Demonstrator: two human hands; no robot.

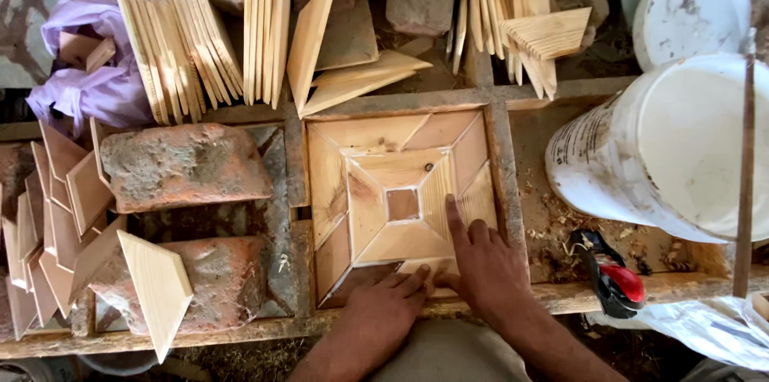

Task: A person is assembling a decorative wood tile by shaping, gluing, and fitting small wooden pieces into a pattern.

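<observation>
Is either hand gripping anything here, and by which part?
Nothing is gripped. Left hand and right hand press flat on the square panel of pale wooden pieces, at its near edge.

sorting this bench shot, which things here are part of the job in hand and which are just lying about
In hand: left hand, right hand, square wooden panel, small wood piece.

Lying about: bricks, stacked wood slats, white buckets, red-and-black tool, purple bag.

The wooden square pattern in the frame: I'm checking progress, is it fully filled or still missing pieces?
Still missing pieces. The pattern shows a bare square hole at its middle and a gap at the lower left corner, beside the left hand.
</observation>
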